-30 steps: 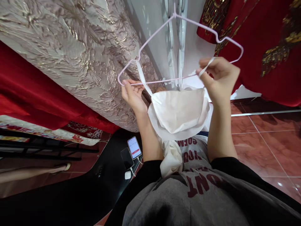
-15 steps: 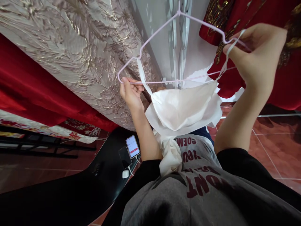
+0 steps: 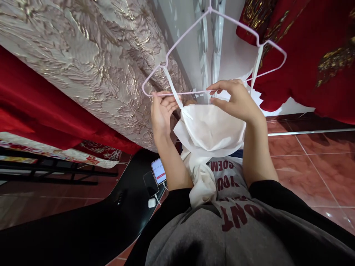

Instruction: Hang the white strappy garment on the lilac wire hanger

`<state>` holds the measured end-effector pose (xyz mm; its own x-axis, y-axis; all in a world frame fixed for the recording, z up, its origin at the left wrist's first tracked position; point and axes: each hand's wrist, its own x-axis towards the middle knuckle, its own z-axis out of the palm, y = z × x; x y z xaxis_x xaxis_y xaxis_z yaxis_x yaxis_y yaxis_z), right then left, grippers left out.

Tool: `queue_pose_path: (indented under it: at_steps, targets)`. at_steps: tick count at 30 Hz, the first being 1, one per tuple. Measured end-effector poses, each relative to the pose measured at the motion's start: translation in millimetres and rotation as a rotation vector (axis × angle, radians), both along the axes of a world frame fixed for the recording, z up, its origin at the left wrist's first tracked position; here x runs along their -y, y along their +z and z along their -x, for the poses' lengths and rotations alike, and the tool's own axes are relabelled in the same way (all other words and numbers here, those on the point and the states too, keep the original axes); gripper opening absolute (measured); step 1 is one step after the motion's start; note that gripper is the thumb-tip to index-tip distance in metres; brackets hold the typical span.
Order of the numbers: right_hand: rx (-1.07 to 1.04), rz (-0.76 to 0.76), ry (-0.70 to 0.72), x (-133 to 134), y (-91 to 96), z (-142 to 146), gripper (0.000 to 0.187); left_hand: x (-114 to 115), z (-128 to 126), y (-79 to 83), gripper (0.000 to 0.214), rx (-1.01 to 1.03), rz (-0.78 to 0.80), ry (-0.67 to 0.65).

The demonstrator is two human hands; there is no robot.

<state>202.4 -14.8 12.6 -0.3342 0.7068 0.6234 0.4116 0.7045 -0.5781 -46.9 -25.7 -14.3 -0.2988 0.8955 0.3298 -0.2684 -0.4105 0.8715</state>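
A pale pink clothes hanger (image 3: 188, 30) is held up in front of me, its top reaching the upper edge of view. From its two notches hang the thin straps of a white strappy garment (image 3: 213, 125), whose lower part lies bunched against my shirt. My left hand (image 3: 163, 116) pinches the hanger's bottom bar near the left corner, thumb in front and fingers behind. Over the garment's neckline is my right hand (image 3: 240, 101), its fingertips at the middle of that bar and the thumb apart below them. Whether those fingertips press on the bar is unclear.
A shiny textured beige garment (image 3: 97, 66) hangs at left beside red cloth (image 3: 55, 107). Red garments with gold trim (image 3: 305, 66) hang at right. Two phones, one a lit phone (image 3: 158, 171), and a small white case (image 3: 151, 203) lie on a black seat (image 3: 111, 221).
My right hand has left the right strap and moved left to the middle of the bottom bar. The right strap now sits in the hanger's notch. My left hand still holds the left corner.
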Motion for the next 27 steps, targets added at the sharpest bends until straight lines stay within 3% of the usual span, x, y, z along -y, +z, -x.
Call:
queue_pose_path:
  at_steps: [4, 8, 13, 17, 19, 22, 24, 27]
  targets:
    - [-0.076, 0.002, -0.016, 0.9, -1.2, -8.1, 0.014, 23.7, 8.5, 4.4, 0.052, -0.339, 0.006, -0.233]
    - [-0.126, -0.02, -0.062, 7.0, 4.1, -14.7, 0.017, 49.0, 2.6, 25.4, 0.044, -0.482, -0.051, -0.281]
    - [-0.13, -0.044, -0.031, 13.1, 2.9, -10.6, 0.019, 51.7, -11.5, 43.6, 0.053, -0.24, -0.393, -0.238]
    - [-0.096, -0.031, -0.014, 17.9, 4.9, -13.4, 0.021, 43.3, -12.5, 40.9, 0.029, -0.053, -0.529, -0.075]
    - [-0.082, -0.033, -0.02, 19.2, 5.7, -16.5, 0.021, 38.6, -5.8, 35.1, 0.021, 0.002, -0.496, 0.089]
    - [-0.07, -0.043, -0.032, 20.3, 5.2, -17.1, 0.021, 29.3, 7.9, 23.8, 0.032, 0.028, -0.281, 0.332]
    - [-0.061, -0.05, -0.015, 21.9, 4.5, -12.9, 0.022, 23.4, 12.9, 17.2, 0.034, -0.005, -0.112, 0.322]
    - [-0.049, -0.056, 0.034, 25.2, 4.0, -3.6, 0.022, 19.8, 7.4, 13.6, 0.028, -0.053, -0.025, 0.117]
